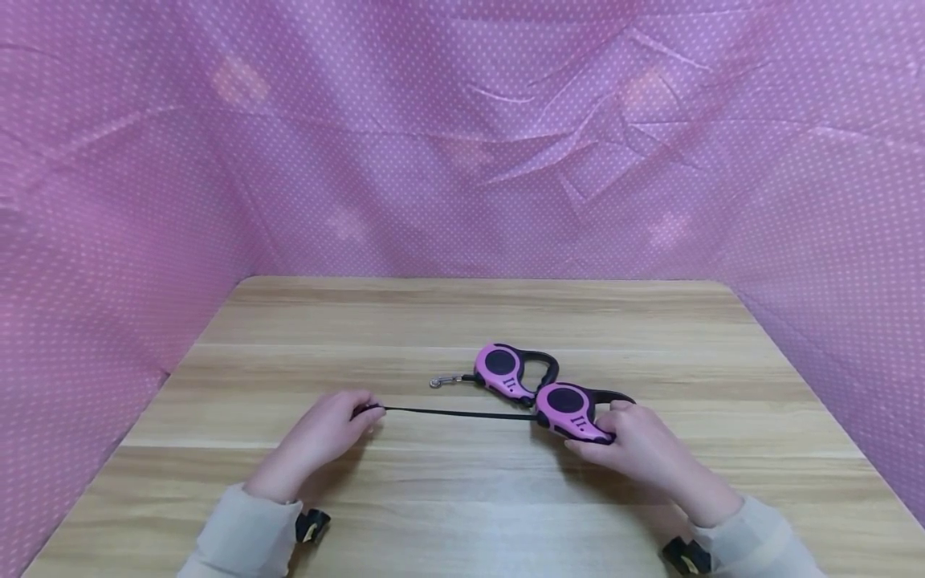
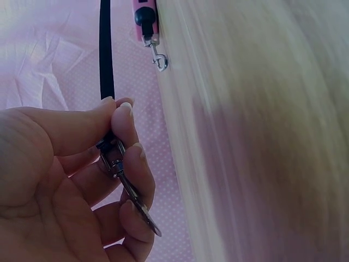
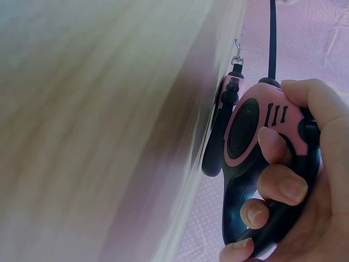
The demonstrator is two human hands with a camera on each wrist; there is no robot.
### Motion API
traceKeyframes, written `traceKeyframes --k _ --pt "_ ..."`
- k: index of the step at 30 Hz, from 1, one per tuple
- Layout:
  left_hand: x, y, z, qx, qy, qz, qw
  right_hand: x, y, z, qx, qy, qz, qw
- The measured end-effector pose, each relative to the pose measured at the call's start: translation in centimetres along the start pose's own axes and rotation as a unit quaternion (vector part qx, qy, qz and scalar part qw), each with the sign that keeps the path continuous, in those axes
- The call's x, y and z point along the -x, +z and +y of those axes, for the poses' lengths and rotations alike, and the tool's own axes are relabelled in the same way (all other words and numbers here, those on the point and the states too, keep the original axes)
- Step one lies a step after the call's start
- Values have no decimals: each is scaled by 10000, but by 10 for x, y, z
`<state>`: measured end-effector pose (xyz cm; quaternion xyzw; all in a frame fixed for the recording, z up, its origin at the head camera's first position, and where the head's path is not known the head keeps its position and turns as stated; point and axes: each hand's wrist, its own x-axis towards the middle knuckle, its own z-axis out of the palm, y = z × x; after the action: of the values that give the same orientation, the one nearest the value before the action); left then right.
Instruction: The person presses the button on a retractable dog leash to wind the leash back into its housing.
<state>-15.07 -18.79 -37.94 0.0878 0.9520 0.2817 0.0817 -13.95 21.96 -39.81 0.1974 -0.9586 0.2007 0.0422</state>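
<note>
My right hand (image 1: 636, 441) grips the black handle of a pink and black retractable dog leash (image 1: 567, 408), its fingers through the handle loop in the right wrist view. From its casing a black strap (image 1: 458, 413) runs out taut to the left. My left hand (image 1: 328, 433) pinches the strap's end between thumb and forefinger. Below that pinch, a metal snap hook (image 2: 131, 194) hangs along the curled fingers in the left wrist view. Just behind the held leash, a second pink retractable leash (image 1: 500, 371) lies on the table, its metal clip (image 1: 442, 381) pointing left.
The wood-grain table (image 1: 325, 321) spreads under both hands. Pink polka-dot cloth (image 1: 462, 160) hangs behind it and along both sides. Dark wrist devices (image 1: 312, 526) sit by both light sleeves.
</note>
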Motion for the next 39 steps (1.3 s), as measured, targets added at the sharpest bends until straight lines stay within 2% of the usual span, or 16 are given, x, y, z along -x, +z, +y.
traceKeyframes --k 27,39 --pt "-2 8 9 204 -246 -122 9994 -4 3 -7 -196 142 -303 9992" --pt "-4 10 9 94 -20 -16 10000 -4 5 -7 -211 82 -217 9995"
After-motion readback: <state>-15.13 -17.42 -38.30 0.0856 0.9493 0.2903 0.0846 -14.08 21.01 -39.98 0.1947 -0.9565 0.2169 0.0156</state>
